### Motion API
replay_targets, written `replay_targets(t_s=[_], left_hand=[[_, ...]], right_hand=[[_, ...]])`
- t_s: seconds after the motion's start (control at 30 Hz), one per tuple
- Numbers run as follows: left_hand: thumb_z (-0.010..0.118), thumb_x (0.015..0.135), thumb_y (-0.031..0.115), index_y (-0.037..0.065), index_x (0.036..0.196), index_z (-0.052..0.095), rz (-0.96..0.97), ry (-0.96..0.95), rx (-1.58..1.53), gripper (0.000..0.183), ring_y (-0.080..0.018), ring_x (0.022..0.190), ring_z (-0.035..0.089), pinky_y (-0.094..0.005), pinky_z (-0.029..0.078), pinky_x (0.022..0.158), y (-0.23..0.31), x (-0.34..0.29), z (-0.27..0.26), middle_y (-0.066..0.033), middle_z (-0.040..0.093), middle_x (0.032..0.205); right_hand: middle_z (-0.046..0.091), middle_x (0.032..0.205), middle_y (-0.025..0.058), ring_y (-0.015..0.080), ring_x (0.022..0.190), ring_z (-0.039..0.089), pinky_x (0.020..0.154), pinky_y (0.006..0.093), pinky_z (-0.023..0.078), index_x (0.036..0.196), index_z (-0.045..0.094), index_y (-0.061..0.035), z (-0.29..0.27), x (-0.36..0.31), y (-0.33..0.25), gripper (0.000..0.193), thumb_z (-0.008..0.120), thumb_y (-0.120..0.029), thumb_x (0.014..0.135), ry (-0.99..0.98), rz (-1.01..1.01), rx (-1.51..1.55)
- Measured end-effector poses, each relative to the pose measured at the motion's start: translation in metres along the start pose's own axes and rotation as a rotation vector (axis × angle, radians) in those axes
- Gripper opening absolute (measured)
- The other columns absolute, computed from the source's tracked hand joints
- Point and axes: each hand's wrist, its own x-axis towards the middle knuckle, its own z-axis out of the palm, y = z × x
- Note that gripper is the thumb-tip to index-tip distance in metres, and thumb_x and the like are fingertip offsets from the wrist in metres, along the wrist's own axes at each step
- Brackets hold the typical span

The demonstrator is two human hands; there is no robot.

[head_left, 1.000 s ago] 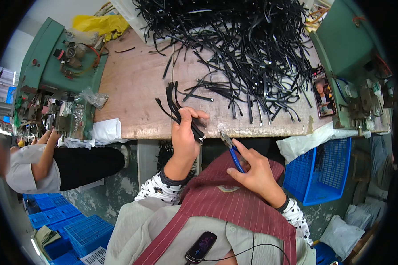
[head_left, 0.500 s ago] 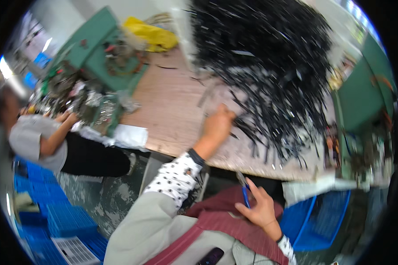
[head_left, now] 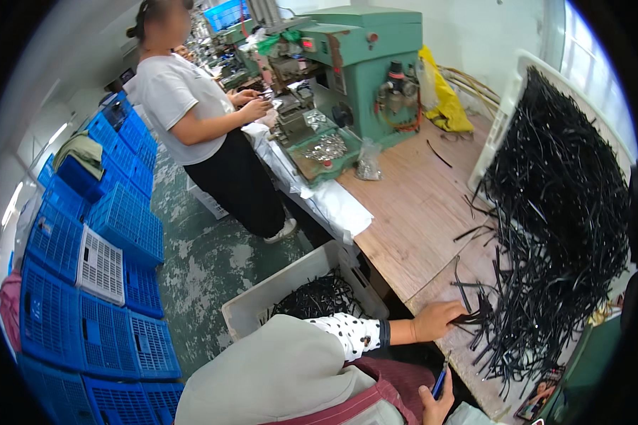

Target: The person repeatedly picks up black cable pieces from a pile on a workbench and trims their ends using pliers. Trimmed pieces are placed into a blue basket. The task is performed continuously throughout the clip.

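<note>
A large heap of thin black strips (head_left: 560, 191) spills from a tilted white tray (head_left: 503, 117) onto the wooden table. At the table's near edge, my left hand (head_left: 434, 322) pinches a small bunch of strips, whose ends stick out to the right toward the heap. Lower down, below the table's edge, my right hand (head_left: 436, 407) is wrapped around blue-handled pliers (head_left: 441, 379) with the metal jaws pointing up. The picture's lower edge cuts off part of that hand.
A pale bin (head_left: 244, 304) holding more black strips stands left of my arm. Blue crates (head_left: 57, 312) are stacked along the left. Another person (head_left: 184, 106) works at a green machine (head_left: 361, 57). A yellow bag (head_left: 446, 99) lies at the table's back.
The view has swung left, bringing the pale bin and more crates into sight. My left hand stays by the strips' edge, and my right hand still holds the pliers.
</note>
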Motion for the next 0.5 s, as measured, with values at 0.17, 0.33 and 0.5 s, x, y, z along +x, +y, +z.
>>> replay_targets(t_s=[0.17,0.33,0.5], left_hand=[[0.052,0.101,0.021,0.006,0.1,0.054,-0.502,-0.051,-1.046,0.015,-0.0072,0.076,0.053,-0.0238,0.044,0.065,0.062,0.001,0.005,0.0023,0.054,0.083],[0.057,0.098,0.037,0.006,0.099,0.054,-0.262,-0.196,-1.045,0.031,-0.0074,0.068,0.05,-0.0227,0.041,0.06,0.12,-0.029,0.037,0.001,0.055,0.075],[0.052,0.1,0.029,0.0,0.108,0.053,-0.152,-0.322,-1.124,0.029,-0.0127,0.071,0.052,-0.0259,0.044,0.065,0.116,-0.041,0.078,-0.0039,0.055,0.078]], right_hand=[[0.057,0.114,0.0097,0.0097,0.073,0.046,0.065,0.0219,0.038,0.147,0.037,-0.0076,-0.021,0.005,0.037,0.065,0.064,-0.011,0.088,-0.066,0.152,0.688],[0.055,0.114,0.0097,0.0187,0.088,0.05,0.075,0.0313,0.044,0.145,0.039,-0.0168,-0.018,0.028,0.043,0.054,0.054,-0.026,0.093,0.086,-0.189,0.615],[0.054,0.114,0.0099,0.0206,0.088,0.049,0.077,0.0363,0.045,0.145,0.037,-0.0231,-0.011,0.042,0.036,0.054,0.051,-0.033,0.094,-0.026,-0.122,0.899]])
